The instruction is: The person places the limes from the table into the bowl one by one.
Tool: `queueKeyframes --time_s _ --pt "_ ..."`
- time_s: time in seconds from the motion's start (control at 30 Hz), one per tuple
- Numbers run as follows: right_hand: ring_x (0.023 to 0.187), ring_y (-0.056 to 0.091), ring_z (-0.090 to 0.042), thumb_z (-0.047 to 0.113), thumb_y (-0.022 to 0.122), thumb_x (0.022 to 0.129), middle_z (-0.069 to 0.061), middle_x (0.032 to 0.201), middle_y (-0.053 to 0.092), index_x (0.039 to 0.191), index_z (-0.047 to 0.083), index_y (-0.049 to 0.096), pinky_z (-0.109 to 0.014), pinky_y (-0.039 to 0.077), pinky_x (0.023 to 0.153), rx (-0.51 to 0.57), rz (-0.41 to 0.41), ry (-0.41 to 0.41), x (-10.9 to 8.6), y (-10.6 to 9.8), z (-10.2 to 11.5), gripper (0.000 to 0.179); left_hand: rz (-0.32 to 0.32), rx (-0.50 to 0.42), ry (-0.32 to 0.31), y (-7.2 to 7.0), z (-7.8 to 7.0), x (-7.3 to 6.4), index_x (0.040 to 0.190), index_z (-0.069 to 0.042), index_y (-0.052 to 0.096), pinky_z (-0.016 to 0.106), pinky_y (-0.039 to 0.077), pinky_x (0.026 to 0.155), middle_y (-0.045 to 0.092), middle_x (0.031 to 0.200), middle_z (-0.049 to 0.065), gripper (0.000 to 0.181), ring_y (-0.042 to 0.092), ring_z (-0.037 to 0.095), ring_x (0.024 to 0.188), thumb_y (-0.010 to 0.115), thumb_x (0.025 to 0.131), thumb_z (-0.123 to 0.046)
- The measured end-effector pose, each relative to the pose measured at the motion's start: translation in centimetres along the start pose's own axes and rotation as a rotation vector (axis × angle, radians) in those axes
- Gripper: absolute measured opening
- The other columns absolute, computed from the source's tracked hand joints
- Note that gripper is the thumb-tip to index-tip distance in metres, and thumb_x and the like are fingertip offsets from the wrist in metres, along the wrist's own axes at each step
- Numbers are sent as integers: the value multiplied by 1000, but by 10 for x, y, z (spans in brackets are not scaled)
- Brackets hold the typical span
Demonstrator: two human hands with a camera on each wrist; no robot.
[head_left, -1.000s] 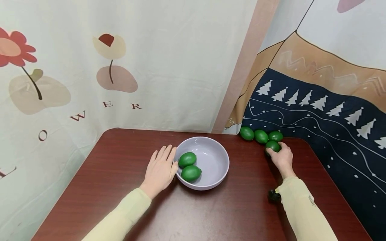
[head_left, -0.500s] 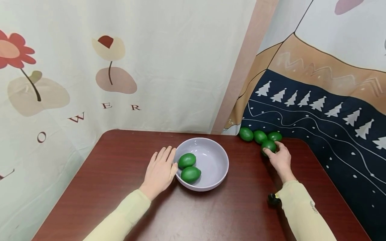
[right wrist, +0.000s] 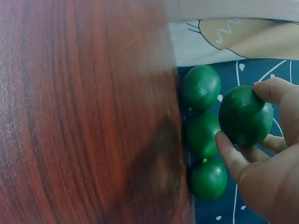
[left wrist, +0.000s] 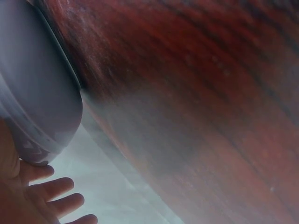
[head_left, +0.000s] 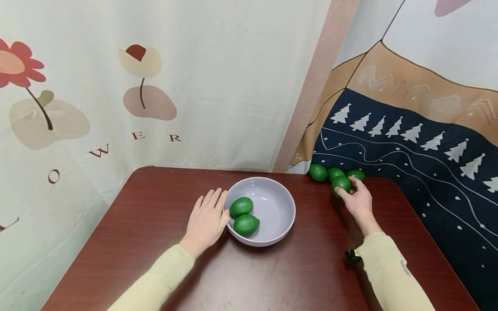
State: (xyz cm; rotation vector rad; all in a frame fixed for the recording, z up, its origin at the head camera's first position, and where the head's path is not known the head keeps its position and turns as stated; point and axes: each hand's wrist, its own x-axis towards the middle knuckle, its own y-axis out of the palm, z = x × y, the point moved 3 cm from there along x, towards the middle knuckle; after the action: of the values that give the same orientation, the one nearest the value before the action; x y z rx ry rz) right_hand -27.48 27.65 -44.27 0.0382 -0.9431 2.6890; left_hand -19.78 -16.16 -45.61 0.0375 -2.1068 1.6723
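Pale printed cloth (head_left: 233,86) hangs behind a dark red worktop (head_left: 148,207), with a navy tree-print cloth (head_left: 428,185) on the right. Leftmost, the left hand (head_left: 206,222) lies against the bowl's side, its fingers straight and gripping nothing, probably to steady it. Inside the lilac bowl (head_left: 278,211), the rear lime (head_left: 241,207) and front lime (head_left: 246,224) rest together by the left wall; both long axes run roughly left to right, the front one's tip pointing right and slightly away from the person. Further right, three limes (head_left: 318,172) line the worktop's back edge, where the cloth perhaps keeps them from rolling. Just in front of that row, the right hand (head_left: 359,203) pinches the held lime (right wrist: 245,116) between thumb and fingers, a grip that suits a smooth, rounded skin. It looks nearly round, so its long axis cannot be told.
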Motion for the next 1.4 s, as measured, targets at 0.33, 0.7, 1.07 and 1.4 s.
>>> queueKeyframes --time_s 0.33,0.7,1.07,1.4 --pt "117 55 -34 18 70 96 -25 146 50 153 -1 43 -10 39 76 95 36 -5 -5 2 7 66 -1 -4 -7 0 0 -1 154 -5 48 57 32 120 50 155 17 57 44 38 145 46 104 -32" --pt "103 54 -12 15 69 96 -23 145 51 154 0 43 -5 42 73 141 70 -35 -8 2 13 65 -2 -6 -10 -3 -2 0 153 -5 49 56 31 121 51 155 17 56 44 38 145 46 103 -31" --pt "93 51 6 12 68 95 -25 142 52 155 2 42 -5 45 73 191 118 -49 -12 4 19 67 6 -5 -13 -1 -1 0 154 -5 48 56 30 121 50 155 18 57 43 38 145 46 103 -32" --pt "90 53 5 5 68 93 -27 134 56 153 -1 44 -7 46 73 232 132 -104 -16 10 25 65 3 -3 -10 -1 -1 1 153 -5 48 57 32 120 51 154 18 57 44 39 145 46 103 -32"
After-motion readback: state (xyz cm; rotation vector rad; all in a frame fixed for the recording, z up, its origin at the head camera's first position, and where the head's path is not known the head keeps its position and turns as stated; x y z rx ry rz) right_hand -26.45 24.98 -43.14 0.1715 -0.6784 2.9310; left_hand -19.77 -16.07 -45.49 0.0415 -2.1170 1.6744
